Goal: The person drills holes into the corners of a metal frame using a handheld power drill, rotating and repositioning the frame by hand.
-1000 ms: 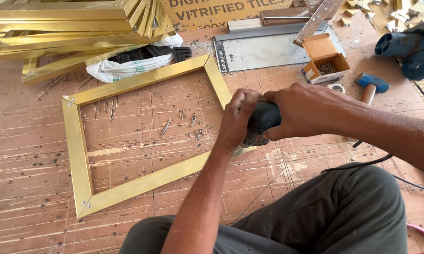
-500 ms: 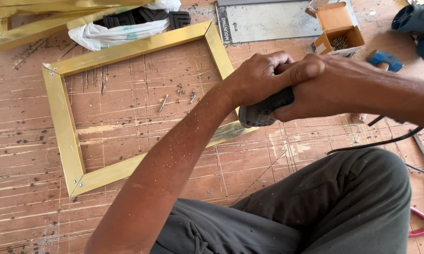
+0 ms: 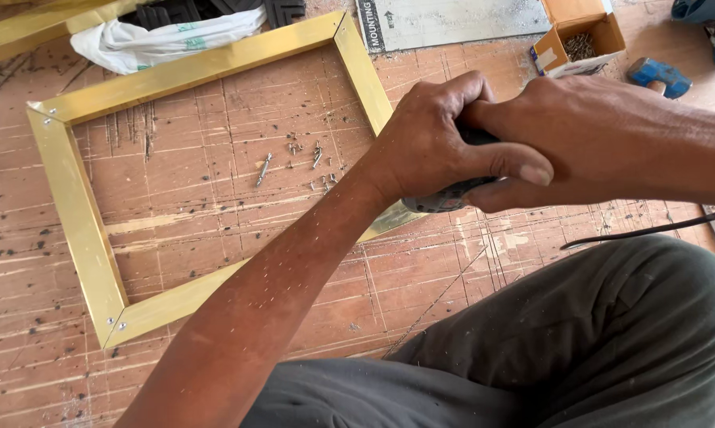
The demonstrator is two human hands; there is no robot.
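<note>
Your left hand [image 3: 433, 150] and right hand [image 3: 603, 143] clamp the dark rubber-cased power tool [image 3: 444, 198] over the thin gold metal frame [image 3: 80, 230]; it looks heavy and rigid, so hold its body

Left hand [image 3: 433, 147] fingers curled shut, right hand [image 3: 587, 139] clasped alongside, forearms converging

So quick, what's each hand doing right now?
Left hand: closed around the dark power tool.
Right hand: closed on the same tool, thumb laid over the left hand.

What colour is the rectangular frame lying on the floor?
The frame is shiny gold, seen clearly in the head view.
</note>
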